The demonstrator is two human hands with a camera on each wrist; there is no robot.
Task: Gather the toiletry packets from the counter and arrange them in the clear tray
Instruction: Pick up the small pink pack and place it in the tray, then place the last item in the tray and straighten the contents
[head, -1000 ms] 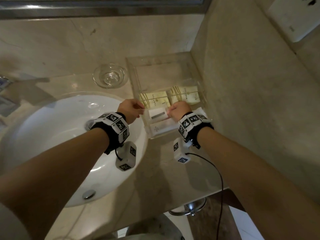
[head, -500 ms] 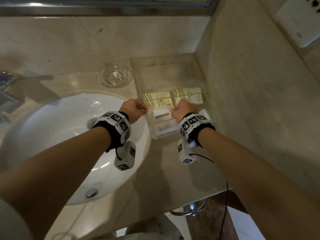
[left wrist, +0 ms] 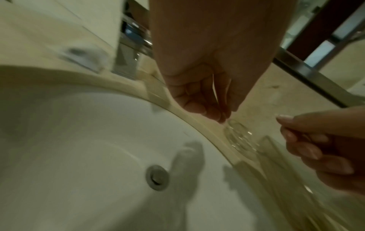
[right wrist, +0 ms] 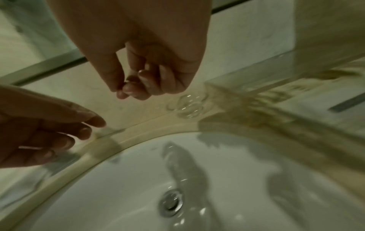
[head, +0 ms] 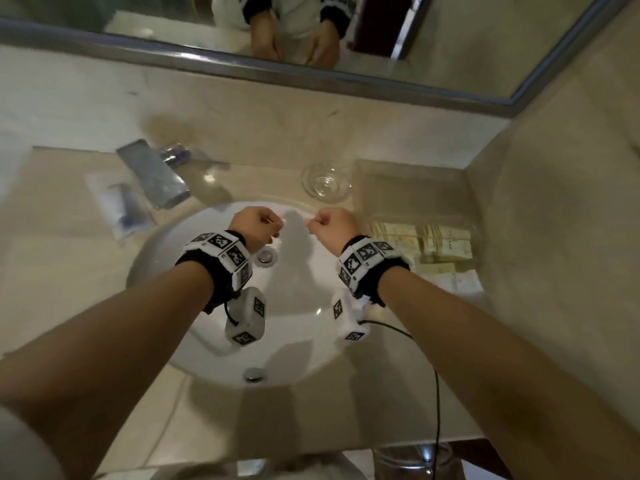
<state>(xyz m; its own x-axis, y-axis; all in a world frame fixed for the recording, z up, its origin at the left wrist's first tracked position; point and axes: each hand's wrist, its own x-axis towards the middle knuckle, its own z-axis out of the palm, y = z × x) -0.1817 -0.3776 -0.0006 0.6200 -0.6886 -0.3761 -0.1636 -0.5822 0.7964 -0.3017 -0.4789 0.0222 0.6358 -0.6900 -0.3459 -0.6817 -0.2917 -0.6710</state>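
The clear tray (head: pixel 408 181) stands in the counter's right corner. Several cream and white toiletry packets (head: pixel 446 237) lie in its near half. On the counter left of the basin lies a clear packet (head: pixel 119 206) with a blue-handled item inside. Both hands hover over the sink, away from the tray. My left hand (head: pixel 256 226) hangs with loosely bent fingers (right wrist: pixel 49 129) and holds nothing. My right hand (head: pixel 332 226) is curled, thumb against fingertips (right wrist: pixel 128 89), and is also empty.
A white basin (head: pixel 294 323) with a metal drain (head: pixel 266 255) fills the middle. The chrome faucet (head: pixel 156 174) sits at the back left, with a small glass dish (head: pixel 325 183) between basin and tray. A wall bounds the right; a mirror runs behind.
Both hands have drawn back from the tray's front edge to the left and now hover over the basin. The head view has swung left, so the faucet and the left counter show.
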